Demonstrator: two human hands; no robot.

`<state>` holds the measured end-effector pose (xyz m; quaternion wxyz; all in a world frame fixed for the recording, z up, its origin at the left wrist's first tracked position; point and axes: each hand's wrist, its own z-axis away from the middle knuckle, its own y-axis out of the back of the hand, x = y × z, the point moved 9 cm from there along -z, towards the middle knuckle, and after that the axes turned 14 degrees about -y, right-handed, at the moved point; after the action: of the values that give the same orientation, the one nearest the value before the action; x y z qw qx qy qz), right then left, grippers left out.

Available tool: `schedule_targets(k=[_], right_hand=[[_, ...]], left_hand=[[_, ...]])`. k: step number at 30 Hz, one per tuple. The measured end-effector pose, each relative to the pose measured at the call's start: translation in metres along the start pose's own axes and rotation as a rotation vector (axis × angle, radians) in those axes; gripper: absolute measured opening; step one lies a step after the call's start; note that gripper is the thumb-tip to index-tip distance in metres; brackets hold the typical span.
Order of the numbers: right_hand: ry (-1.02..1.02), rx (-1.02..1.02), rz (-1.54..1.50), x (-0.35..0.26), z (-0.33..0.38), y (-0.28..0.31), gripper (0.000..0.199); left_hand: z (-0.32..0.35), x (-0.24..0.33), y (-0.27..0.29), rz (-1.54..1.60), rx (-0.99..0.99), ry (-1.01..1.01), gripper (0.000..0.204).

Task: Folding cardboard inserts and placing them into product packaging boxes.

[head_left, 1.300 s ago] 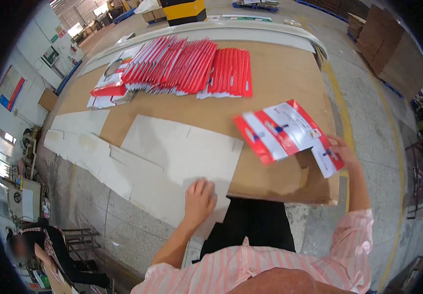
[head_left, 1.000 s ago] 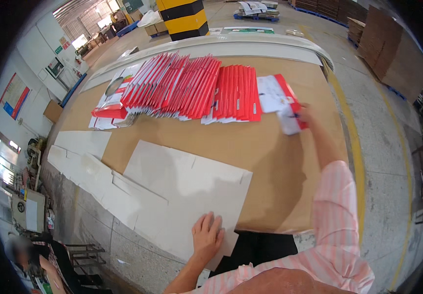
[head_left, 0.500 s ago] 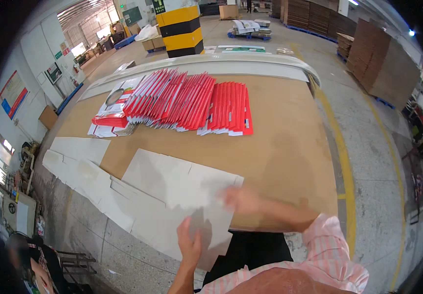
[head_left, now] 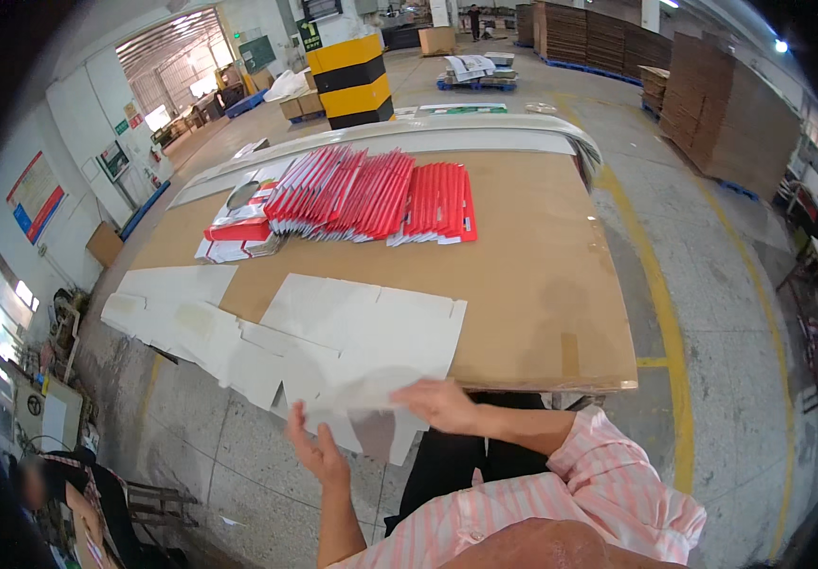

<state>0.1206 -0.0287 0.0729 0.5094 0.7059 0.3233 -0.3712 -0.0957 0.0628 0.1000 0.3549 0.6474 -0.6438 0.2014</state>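
My left hand [head_left: 320, 457] is raised over the near edge of the white cardboard sheets, thumb and fingers apart, holding nothing that I can see. Opposite it, my right hand [head_left: 439, 406] points leftward with its fingers together. From its fingertips a thin, pale, blurred strip [head_left: 360, 409] seems to reach toward the left hand; what it is, I cannot make out. Beneath both hands lies a flat white cardboard sheet [head_left: 371, 318], their shadows falling on it. Farther back stands a row of folded red-and-white card sleeves [head_left: 362, 194], leaning in a fanned stack.
Brown board [head_left: 532, 275] covers the table. More white cardboard [head_left: 177, 318] overhangs its left side. A yellow-and-black pillar [head_left: 350, 81] rises behind the table. Cardboard stacks [head_left: 727, 114] stand on pallets at the right. Another person [head_left: 87, 512] sits at the lower left.
My right hand has come nearer and sits above the white sheet's near part. My left hand has shifted left with its fingers spread wider. The whole view has tilted slightly.
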Motion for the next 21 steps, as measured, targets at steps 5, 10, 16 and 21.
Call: schedule_targets(k=[5, 10, 16, 21], right_hand=[[0.294, 0.526, 0.547, -0.043, 0.058, 0.120, 0.044], [0.085, 0.668, 0.448, 0.000, 0.144, 0.202, 0.042], [-0.165, 0.725, 0.450, 0.049, 0.230, 0.244, 0.042], [-0.333, 0.412, 0.600, 0.086, 0.251, 0.235, 0.045]], left_hand=[[-0.041, 0.056, -0.006, -0.313, -0.183, -0.456, 0.080], [-0.022, 0.040, -0.124, -0.687, -0.891, -0.566, 0.075], [0.028, 0.005, -0.240, -0.549, -1.372, -0.654, 0.025], [0.037, 0.006, -0.308, -0.483, -1.399, -0.693, 0.026]])
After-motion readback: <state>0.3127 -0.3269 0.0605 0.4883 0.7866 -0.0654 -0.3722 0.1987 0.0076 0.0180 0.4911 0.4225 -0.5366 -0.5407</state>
